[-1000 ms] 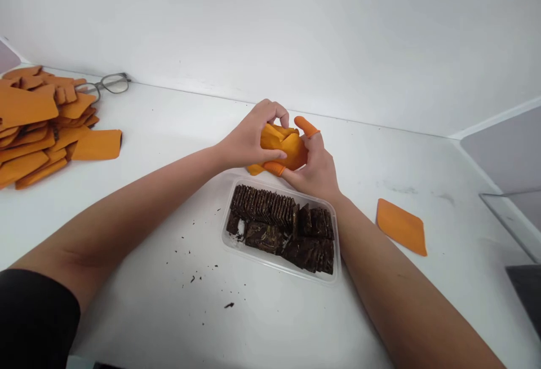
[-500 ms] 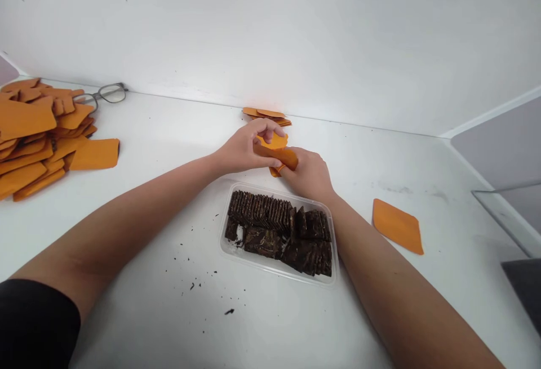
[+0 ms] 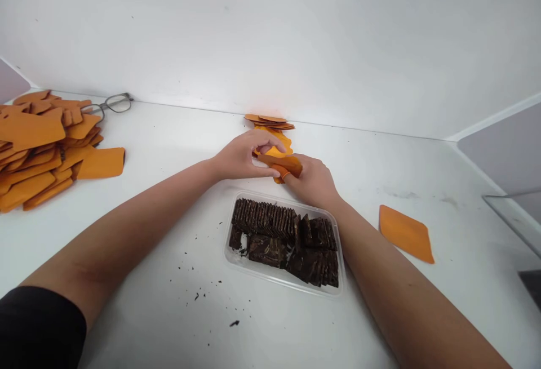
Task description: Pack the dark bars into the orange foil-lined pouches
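An orange paper envelope (image 3: 291,164) is between my two hands, above the far edge of a clear plastic tub. My right hand (image 3: 315,178) grips its right end, fingers mostly hidden behind the paper. Around the left end curves my left hand (image 3: 239,156), thumb along the near side and index finger arched over the top. Under and behind the hands lie more orange envelopes (image 3: 274,138). The clear plastic tub (image 3: 284,285) holds many thin, dark brown squares (image 3: 264,217), some standing in a row, others lying flat or leaning.
A large heap of orange envelopes (image 3: 29,160) lies at the left, with eyeglasses (image 3: 118,102) beside it. A small stack of orange envelopes (image 3: 270,122) rests against the back wall. One flat orange envelope (image 3: 406,234) lies at the right. Dark crumbs (image 3: 234,323) dot the white table.
The whole view has shifted slightly, so things sit a bit lower and further right. Both hands stay at the envelope, which now looks flatter and tilted a little differently.
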Motion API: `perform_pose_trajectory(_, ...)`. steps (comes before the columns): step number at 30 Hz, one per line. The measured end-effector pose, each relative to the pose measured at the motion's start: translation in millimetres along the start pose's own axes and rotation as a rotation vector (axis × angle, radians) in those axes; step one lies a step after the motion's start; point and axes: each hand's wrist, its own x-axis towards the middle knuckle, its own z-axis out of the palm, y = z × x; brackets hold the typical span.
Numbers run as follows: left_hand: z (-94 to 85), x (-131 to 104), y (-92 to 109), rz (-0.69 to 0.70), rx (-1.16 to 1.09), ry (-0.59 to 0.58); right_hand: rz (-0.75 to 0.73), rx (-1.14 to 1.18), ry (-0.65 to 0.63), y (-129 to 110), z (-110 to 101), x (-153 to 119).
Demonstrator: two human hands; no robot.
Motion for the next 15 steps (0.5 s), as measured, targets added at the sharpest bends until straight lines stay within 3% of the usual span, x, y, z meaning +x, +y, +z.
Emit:
perform_pose_trajectory(4,-12.3,-2,-10,-0.051,0.06,0.199,-0.015,0.02,0.006,4,1,1)
perform_pose_trajectory(9,-20.8,-6,-36,-0.21,0.148,0.426,-0.093,0.064,0.067,13,-3,-2)
perform_pose_trajectory(12,-21.0,-1,-51,-0.287,0.19,0.473,-0.098,0.117,0.131,22,-7,-5)
perform_pose_trajectory(15,-18.7,12,-62,-0.325,0.226,0.418,-0.068,0.208,0.161,31,-8,-6)
